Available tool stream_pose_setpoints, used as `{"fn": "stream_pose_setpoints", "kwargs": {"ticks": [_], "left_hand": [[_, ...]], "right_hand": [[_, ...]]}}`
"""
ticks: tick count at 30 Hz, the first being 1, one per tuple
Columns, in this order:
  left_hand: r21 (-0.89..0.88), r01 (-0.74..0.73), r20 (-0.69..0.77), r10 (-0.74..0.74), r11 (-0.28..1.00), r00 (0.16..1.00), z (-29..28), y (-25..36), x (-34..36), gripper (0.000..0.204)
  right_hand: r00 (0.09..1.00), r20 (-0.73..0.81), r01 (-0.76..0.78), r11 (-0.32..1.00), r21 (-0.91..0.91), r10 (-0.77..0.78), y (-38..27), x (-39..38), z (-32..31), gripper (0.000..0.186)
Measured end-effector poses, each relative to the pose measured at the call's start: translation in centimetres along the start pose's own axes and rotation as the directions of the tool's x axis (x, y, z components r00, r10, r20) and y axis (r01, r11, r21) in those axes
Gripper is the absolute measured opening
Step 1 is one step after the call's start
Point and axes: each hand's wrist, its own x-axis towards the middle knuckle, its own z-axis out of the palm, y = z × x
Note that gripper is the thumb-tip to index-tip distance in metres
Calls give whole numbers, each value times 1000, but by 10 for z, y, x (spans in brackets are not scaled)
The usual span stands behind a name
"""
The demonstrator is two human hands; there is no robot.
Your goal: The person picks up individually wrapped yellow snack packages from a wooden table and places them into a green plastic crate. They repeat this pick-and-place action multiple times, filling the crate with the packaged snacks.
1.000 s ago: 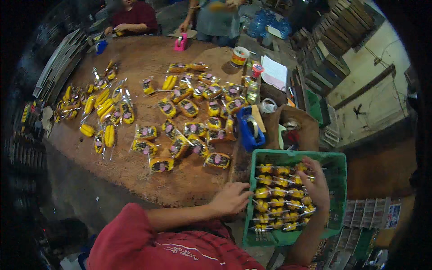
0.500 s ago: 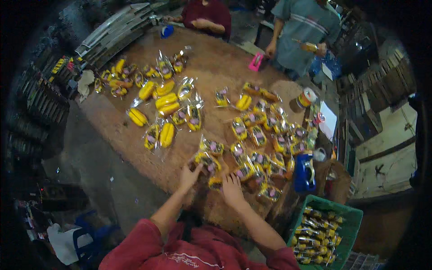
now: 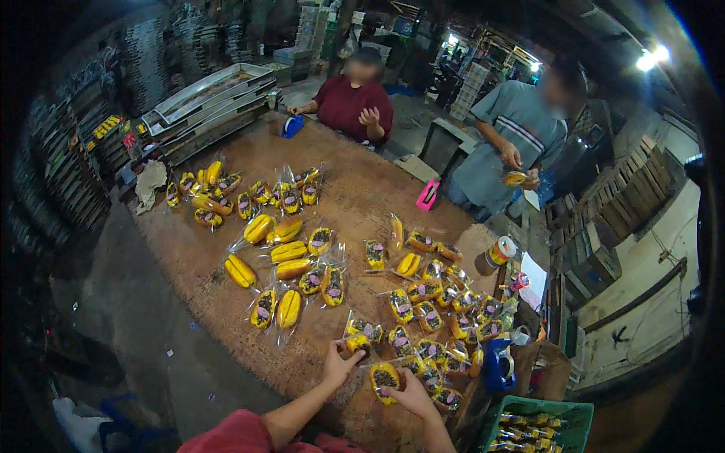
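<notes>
My left hand (image 3: 337, 367) is closed on the end of a yellow bun (image 3: 358, 344) in clear wrapping, with dark topping partly hidden by the fingers. Beside it, my right hand (image 3: 413, 395) pinches another wrapped bun (image 3: 384, 380) by its edge, topping facing up. Both buns are at the near edge of the brown table (image 3: 219, 298). Directly beyond them lies a wrapped bun (image 3: 367, 329) with a purple label. Many more labelled buns (image 3: 430, 317) crowd the table to the right of my hands.
More buns (image 3: 289, 251) lie at the left and middle. A blue tape dispenser (image 3: 497, 365) stands at the right edge, above a green crate (image 3: 583, 424) of packed buns. A jar (image 3: 498, 252) and pink dispenser (image 3: 427, 196) sit farther off. Two people stand across the table, one handling a bun (image 3: 514, 178).
The view has tilted upward, showing more of the people opposite. My right hand, earlier laid over a bun, now pinches one by its edge. The person in grey now has both hands near a bun.
</notes>
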Motion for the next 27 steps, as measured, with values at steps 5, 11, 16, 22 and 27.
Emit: {"fn": "stream_pose_setpoints", "kwargs": {"ticks": [5, 11, 16, 22, 27], "left_hand": [[-171, 166, 457, -71, 971, 886, -11, 60, -22, 56], [-197, -152, 348, 214, 968, 913, 14, 106, -37, 61], [-50, -159, 508, 162, 986, 846, 18, 135, -44, 91], [-145, -53, 704, 141, 988, 696, 28, 185, -82, 131], [-132, 73, 830, 70, 989, 553, 46, 196, -80, 106]], "right_hand": [[960, -155, 264, 938, 222, -234, -38, -7, -3, 69], [962, -245, 219, 884, 414, -123, -59, -10, -8, 76], [903, -294, 403, 858, 320, -314, -66, -21, -21, 80], [864, -441, 430, 809, 399, -242, -54, -53, -30, 80], [899, -389, 330, 895, 300, -201, -37, -88, -72, 85]]}}
